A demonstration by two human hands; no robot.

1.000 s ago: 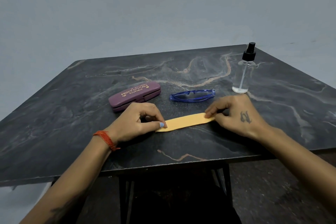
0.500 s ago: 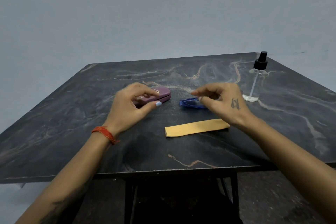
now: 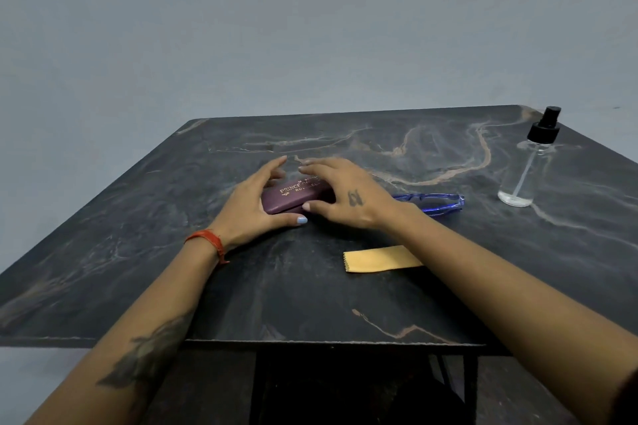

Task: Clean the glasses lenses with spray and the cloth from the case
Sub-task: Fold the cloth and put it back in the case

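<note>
Both hands frame the purple glasses case (image 3: 293, 198), which lies closed on the dark marble table (image 3: 345, 304), slightly toward 11 o'clock from its centre. The left hand (image 3: 255, 203) cups the case's 9 o'clock end, thumb along its near edge, fingers spread and loose above it. The right hand (image 3: 340, 193) drapes over the 3 o'clock end, thumb at the near edge; whether either hand truly grips the case is hard to judge. The blue glasses (image 3: 435, 202) lie folded just beyond the right wrist, toward 3 o'clock. The yellow cloth (image 3: 376, 259) lies flat at 5 o'clock of the case, partly under the right forearm. The spray bottle (image 3: 528, 166) stands upright toward 2 o'clock, well apart.
</note>
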